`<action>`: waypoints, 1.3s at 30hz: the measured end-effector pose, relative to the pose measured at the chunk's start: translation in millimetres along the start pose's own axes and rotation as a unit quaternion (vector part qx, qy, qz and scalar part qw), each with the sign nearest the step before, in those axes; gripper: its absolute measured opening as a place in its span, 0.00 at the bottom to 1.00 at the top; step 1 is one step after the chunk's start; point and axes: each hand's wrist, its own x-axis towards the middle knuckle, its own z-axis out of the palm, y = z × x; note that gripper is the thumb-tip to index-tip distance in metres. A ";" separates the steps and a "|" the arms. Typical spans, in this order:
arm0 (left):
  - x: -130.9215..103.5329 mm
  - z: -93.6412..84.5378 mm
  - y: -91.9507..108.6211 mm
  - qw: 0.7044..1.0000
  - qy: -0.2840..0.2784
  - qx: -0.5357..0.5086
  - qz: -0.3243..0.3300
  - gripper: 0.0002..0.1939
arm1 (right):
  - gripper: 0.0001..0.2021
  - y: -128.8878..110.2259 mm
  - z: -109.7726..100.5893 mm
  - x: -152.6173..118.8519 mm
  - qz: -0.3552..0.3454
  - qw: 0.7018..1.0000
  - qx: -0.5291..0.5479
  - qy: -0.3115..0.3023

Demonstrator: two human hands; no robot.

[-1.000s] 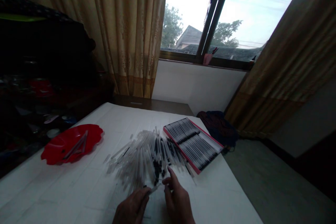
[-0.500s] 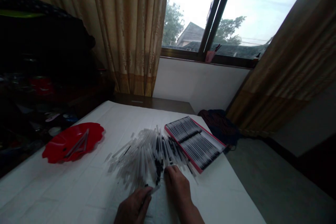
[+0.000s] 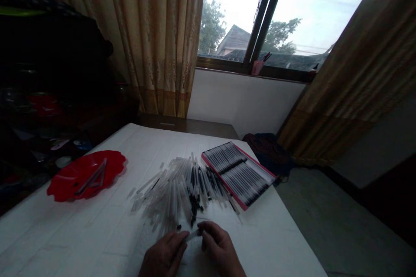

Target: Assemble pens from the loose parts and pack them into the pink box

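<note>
Near the front edge of the view, my left hand (image 3: pixel 165 252) pinches a clear tube (image 3: pixel 192 235) that points to the right. My right hand (image 3: pixel 218 244) has its fingertips closed on a small dark piece at the tube's right end, perhaps a black cap. Beyond both hands lies a loose pile of clear tubes (image 3: pixel 173 192), with black parts (image 3: pixel 195 203) mixed in at its right side. To the right of the pile, a red-edged box (image 3: pixel 241 173) holds two rows of pens with black ends.
A red scalloped plate (image 3: pixel 87 173) with a few clear tubes stands at the left of the white table (image 3: pixel 71 238). Dark cluttered furniture is beyond the left edge. Behind are curtains, a window and a pink cup (image 3: pixel 258 67) on the sill.
My right hand has come back from the pile's near edge to the tube in my left hand. My left hand has stayed nearly in place. The view has shifted slightly.
</note>
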 end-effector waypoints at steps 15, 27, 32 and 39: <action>-0.7 1.6 -0.3 1.000 -0.029 0.006 0.006 0.16 | 0.11 -8.5 -5.6 -4.3 -0.197 0.956 -0.211 -0.049; 0.0 -1.8 0.4 0.999 -0.050 0.003 0.002 0.14 | 0.11 -10.8 -6.9 -2.7 -0.198 0.930 -0.306 -0.052; -0.9 -0.3 0.0 0.998 -0.056 0.006 0.002 0.15 | 0.11 -9.5 -6.6 -2.8 -0.200 0.930 -0.303 -0.056; -0.8 -1.3 1.8 0.997 -0.074 -0.021 -0.003 0.12 | 0.20 -8.4 -5.7 -2.4 -0.194 0.887 -0.417 -0.045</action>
